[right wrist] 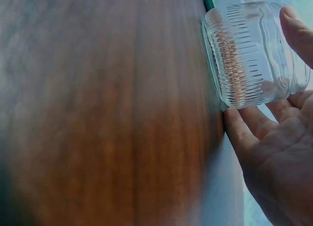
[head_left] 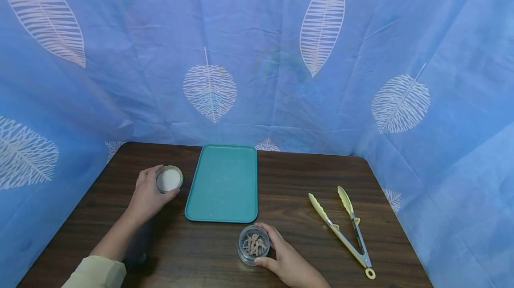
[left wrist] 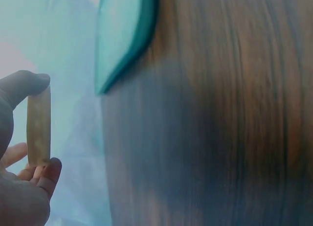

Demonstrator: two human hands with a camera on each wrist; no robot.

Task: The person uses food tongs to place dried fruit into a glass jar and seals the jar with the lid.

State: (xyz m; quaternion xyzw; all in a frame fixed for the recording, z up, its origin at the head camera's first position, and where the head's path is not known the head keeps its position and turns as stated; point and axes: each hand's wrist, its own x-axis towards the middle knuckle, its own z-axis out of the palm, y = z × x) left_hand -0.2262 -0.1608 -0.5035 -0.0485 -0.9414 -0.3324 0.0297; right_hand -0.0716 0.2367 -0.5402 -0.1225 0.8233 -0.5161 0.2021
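Note:
My left hand (head_left: pixel 149 192) pinches a round jar lid (head_left: pixel 168 180) by its edge, its white underside facing up, over the table's left side. Thumb and fingertips press opposite sides of the lid (left wrist: pixel 39 128) in the left wrist view, where it appears edge-on with a tan rim. A ribbed clear glass jar (head_left: pixel 242 256) stands uncovered near the front middle, with dry brownish strips (head_left: pixel 254 244) at its bottom. Thumb and fingers of my right hand (head_left: pixel 287 259) grip this jar (right wrist: pixel 266 50) from the right.
A teal tray (head_left: pixel 225 185) lies between the lid and the jar, toward the back of the dark wooden table (head_left: pixel 289 181). Yellow-tipped tongs (head_left: pixel 348 244) lie spread on the right. A blue leaf-print cloth (head_left: pixel 261 92) hangs behind the table and at both sides.

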